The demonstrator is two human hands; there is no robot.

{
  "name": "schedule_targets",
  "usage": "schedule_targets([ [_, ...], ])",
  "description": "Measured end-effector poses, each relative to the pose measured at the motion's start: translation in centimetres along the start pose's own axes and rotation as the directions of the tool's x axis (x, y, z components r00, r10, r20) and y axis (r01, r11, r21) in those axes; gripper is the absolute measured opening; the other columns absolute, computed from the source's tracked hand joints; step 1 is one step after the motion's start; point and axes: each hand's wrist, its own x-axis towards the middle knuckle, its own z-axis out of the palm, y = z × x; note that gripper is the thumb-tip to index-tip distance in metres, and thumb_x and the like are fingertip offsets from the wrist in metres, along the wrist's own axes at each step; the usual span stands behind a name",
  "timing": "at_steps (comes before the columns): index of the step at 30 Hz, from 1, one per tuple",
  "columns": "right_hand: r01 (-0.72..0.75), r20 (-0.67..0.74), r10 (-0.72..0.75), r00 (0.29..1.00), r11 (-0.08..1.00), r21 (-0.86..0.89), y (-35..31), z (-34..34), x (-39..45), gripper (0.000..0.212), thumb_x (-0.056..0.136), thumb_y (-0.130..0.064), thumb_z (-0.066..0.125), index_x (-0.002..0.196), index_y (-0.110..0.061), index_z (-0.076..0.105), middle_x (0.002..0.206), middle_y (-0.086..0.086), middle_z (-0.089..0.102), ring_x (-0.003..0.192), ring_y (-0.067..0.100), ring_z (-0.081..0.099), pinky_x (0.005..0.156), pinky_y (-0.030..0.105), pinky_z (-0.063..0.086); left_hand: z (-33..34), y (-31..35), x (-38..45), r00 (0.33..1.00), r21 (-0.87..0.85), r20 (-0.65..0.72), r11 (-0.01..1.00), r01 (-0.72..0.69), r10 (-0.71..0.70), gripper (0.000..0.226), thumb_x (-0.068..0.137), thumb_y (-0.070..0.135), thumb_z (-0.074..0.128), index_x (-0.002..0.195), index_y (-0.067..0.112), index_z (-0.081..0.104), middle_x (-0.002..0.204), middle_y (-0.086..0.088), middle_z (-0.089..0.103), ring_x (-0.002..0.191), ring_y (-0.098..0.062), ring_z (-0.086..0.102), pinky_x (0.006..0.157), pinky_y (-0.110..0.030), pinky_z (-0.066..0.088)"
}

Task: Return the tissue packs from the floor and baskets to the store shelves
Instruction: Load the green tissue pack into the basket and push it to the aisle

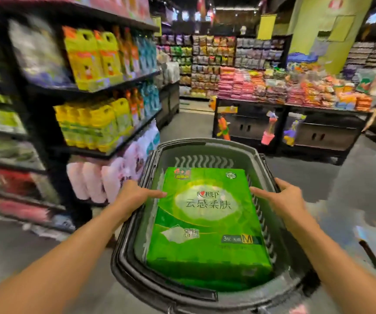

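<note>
A large green tissue pack (207, 225) lies flat inside a dark grey shopping basket (207, 146) on the floor in front of me. My left hand (135, 196) reaches over the basket's left rim, fingertips touching the pack's left edge. My right hand (279, 198) comes over the right rim with fingers spread against the pack's right edge. Neither hand has closed around the pack. Store shelves (96, 91) stand to my left, with yellow and green packs on the middle levels and pink packs (105, 177) on the bottom level.
A low black display table (291, 123) piled with snack bags stands ahead on the right. Toys hang from its front. More shelving lines the back wall. Grey floor aisle (191, 125) runs between shelves and table. A person stands at the far right edge.
</note>
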Motion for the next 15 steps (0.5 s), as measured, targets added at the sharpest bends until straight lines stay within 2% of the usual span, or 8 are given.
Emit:
schedule_targets([
  [1,0.024,0.026,-0.024,0.999,1.0,-0.01,-1.3,2.6,-0.3,0.101,0.062,-0.048,0.091,0.147,-0.015,0.048,0.134,0.007,0.063,0.104,0.027,0.065,0.089,0.038,0.054,-2.6,-1.5,0.3,1.0,-0.018,-0.017,1.0,0.01,-0.011,0.058,0.05,0.038,0.1,0.096,0.015,0.073,0.083,0.003,0.073,0.075,-0.011,0.068,0.069,-0.022,0.057],
  [3,0.069,0.101,-0.064,0.993,0.997,-0.04,-3.9,8.1,-0.9,0.094,0.067,-0.038,0.091,0.148,-0.016,0.047,0.142,0.006,0.057,0.122,0.028,0.058,0.098,0.039,0.046,-7.8,-4.8,0.8,0.992,-0.009,-0.101,0.997,0.078,-0.079,0.056,0.05,0.032,0.1,0.096,0.013,0.074,0.084,-0.004,0.074,0.077,-0.02,0.07,0.073,-0.031,0.06],
  [5,0.114,0.162,-0.098,0.982,0.989,-0.092,-6.3,13.9,-1.3,0.079,0.074,-0.021,0.086,0.145,-0.018,0.051,0.131,0.007,0.065,0.109,0.026,0.062,0.088,0.035,0.047,-13.4,-8.1,1.3,0.972,-0.022,-0.196,0.991,0.13,-0.132,0.038,0.058,0.017,0.095,0.089,0.009,0.075,0.076,-0.007,0.071,0.07,-0.022,0.067,0.066,-0.034,0.058],
  [7,0.158,0.212,-0.129,0.969,0.979,-0.126,-8.8,19.7,-2.6,0.065,0.078,-0.005,0.077,0.139,-0.017,0.057,0.105,0.006,0.069,0.089,0.025,0.067,0.067,0.032,0.046,-18.7,-11.1,1.3,0.948,-0.024,-0.271,0.986,0.164,-0.165,0.025,0.065,0.009,0.089,0.084,0.005,0.072,0.076,-0.012,0.07,0.067,-0.025,0.065,0.065,-0.037,0.057],
  [10,0.202,0.291,-0.157,0.944,0.971,-0.13,-12.0,28.6,-4.9,0.064,0.077,0.003,0.072,0.135,-0.02,0.059,0.096,0.01,0.071,0.074,0.027,0.068,0.057,0.027,0.047,-26.3,-15.4,0.8,0.919,-0.084,-0.327,0.976,0.202,-0.219,0.017,0.075,0.001,0.081,0.086,0.003,0.067,0.074,-0.01,0.067,0.064,-0.021,0.062,0.053,-0.03,0.051],
  [11,0.223,0.317,-0.173,0.933,0.966,-0.128,-13.0,31.3,-5.9,0.062,0.075,0.003,0.071,0.131,-0.023,0.061,0.087,0.009,0.071,0.064,0.023,0.064,0.053,0.025,0.048,-28.8,-16.7,0.7,0.903,-0.101,-0.356,0.971,0.217,-0.239,0.018,0.074,0.001,0.081,0.085,0.004,0.066,0.074,-0.009,0.066,0.063,-0.02,0.061,0.051,-0.028,0.048],
  [13,0.255,0.372,-0.193,0.908,0.958,-0.127,-14.9,36.7,-7.4,0.056,0.075,0.007,0.068,0.121,-0.024,0.064,0.067,0.002,0.065,0.055,0.019,0.056,0.048,0.023,0.046,-33.5,-19.1,0.3,0.867,-0.156,-0.408,0.957,0.244,-0.288,0.03,0.061,0.01,0.086,0.084,0.006,0.068,0.076,-0.014,0.069,0.064,-0.024,0.064,0.056,-0.035,0.056],
  [15,0.28,0.426,-0.205,0.881,0.953,-0.12,-17.0,41.8,-9.1,0.056,0.073,0.004,0.072,0.125,-0.016,0.066,0.073,0.005,0.068,0.065,0.022,0.061,0.058,0.027,0.048,-37.9,-22.1,0.2,0.822,-0.196,-0.467,0.945,0.263,-0.326,0.052,0.04,0.024,0.084,0.087,0.007,0.07,0.079,-0.018,0.073,0.068,-0.032,0.069,0.063,-0.048,0.062],
])
